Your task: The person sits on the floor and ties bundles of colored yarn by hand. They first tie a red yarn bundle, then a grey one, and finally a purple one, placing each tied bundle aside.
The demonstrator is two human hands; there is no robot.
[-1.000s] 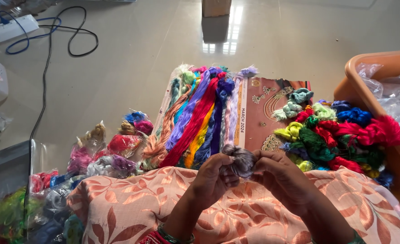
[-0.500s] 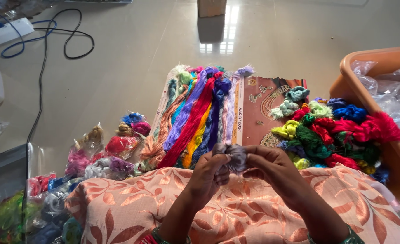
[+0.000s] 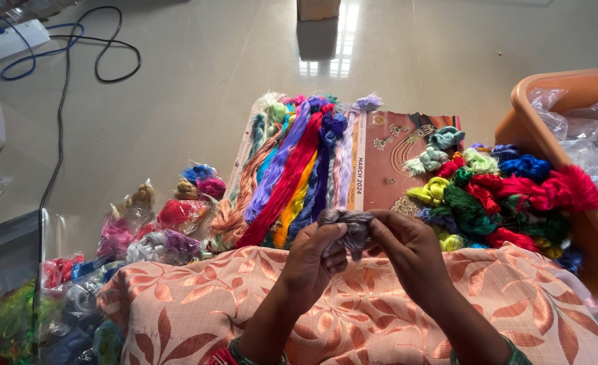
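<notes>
Thread bundle: the small grey bundle of thread [image 3: 352, 226] sits between your 2 hands, held just above your lap, in front of the long skeins.
Left hand: your left hand [image 3: 312, 260] has its fingers curled shut on the left side of the grey bundle, thumb pressed to it.
Right hand: your right hand [image 3: 410, 250] pinches the bundle's right side, fingers closed on the thread.
Lap cloth: your forearms rest over a peach cloth with a leaf print [image 3: 197, 304] covering your knees.
Long skeins: straight ahead of your hands lies a row of long skeins [image 3: 292, 169] in red, purple, blue, yellow and orange, spread on the floor.
Booklet: a brown printed booklet [image 3: 393, 155] lies beside the skeins, partly under them.
Loose bundles: a heap of green, red, blue and yellow bundles [image 3: 495, 196] sits to your right, touching the orange tub [image 3: 583, 88].
Bagged thread: small bags of thread [image 3: 157, 223] lie to your left.
Cable: a black cable [image 3: 62, 122] runs across the floor at far left.
</notes>
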